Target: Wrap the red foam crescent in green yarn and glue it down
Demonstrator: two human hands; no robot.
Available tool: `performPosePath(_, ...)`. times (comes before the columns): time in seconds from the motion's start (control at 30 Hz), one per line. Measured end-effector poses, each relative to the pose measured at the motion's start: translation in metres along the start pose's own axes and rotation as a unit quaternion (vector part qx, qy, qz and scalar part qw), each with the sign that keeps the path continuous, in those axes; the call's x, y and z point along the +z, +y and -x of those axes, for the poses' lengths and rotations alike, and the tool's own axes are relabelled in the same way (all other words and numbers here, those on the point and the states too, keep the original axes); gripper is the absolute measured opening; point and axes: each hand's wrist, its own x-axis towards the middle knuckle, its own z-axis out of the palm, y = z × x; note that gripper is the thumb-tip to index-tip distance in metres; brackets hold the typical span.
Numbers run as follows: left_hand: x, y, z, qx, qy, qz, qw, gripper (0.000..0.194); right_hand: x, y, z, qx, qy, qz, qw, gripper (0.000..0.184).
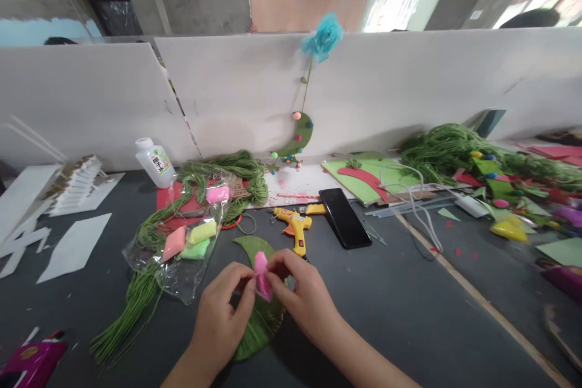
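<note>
Both hands meet low in the middle of the view, pinching a small pink lump of clay [261,274]. My left hand [222,312] grips it from the left with thumb and fingers closed. My right hand [302,291] holds its right side the same way. Beneath them on the grey table lies a green crescent wrapped in cord [260,324]. A clear plastic bag [182,254] with pink, yellow and green clay pieces lies just to the left. Behind the hands rests a yellow glue gun [295,227].
A black phone [344,217] lies right of the glue gun. Green cord bundles [218,179] spread at left and at the back right [448,145]. A white glue bottle [155,162], white foam board pieces [75,245] and coloured paper scraps [504,206] surround the work area. White partition boards [409,85] stand behind.
</note>
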Motion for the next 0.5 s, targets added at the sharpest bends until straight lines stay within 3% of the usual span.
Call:
performPosePath(0.03, -0.0009, 0.0, 0.0008, 0.012, -0.003, 0.013, 1.0, 0.014, -0.0008, -0.0001, -0.0001, 0.001, 0.013, 0.003, 1.0, 0.007)
performPosePath(0.13, -0.0024, -0.0012, 0.0023, 0.037, -0.025, -0.008, 0.999, 0.058, -0.0025, -0.0003, -0.001, 0.04, 0.018, -0.056, 0.997, 0.003)
performPosePath(0.2, -0.0015, -0.0021, 0.0019, 0.013, -0.067, -0.026, 0.997, 0.076, -0.0026, -0.0011, -0.0014, 0.087, -0.014, -0.138, 0.986, 0.005)
performPosePath(0.27, 0.0004, -0.0026, 0.0006, -0.027, -0.109, -0.02, 0.994, 0.064, -0.002, -0.0024, -0.0007, 0.12, -0.042, -0.197, 0.972, 0.01)
performPosePath(0.33, 0.0016, -0.0034, -0.0009, -0.032, -0.124, -0.021, 0.992, 0.034, -0.0019, -0.0039, 0.0008, 0.113, -0.031, -0.191, 0.975, 0.012)
performPosePath(0.4, 0.0016, -0.0049, -0.002, -0.005, -0.101, -0.055, 0.993, 0.006, -0.0028, -0.0053, 0.0027, 0.047, -0.006, -0.111, 0.993, 0.008)
performPosePath(0.5, 0.0005, -0.0088, -0.0028, 0.024, -0.057, -0.109, 0.992, 0.013, -0.005, -0.0064, 0.0045, -0.085, -0.02, 0.052, 0.995, 0.012)
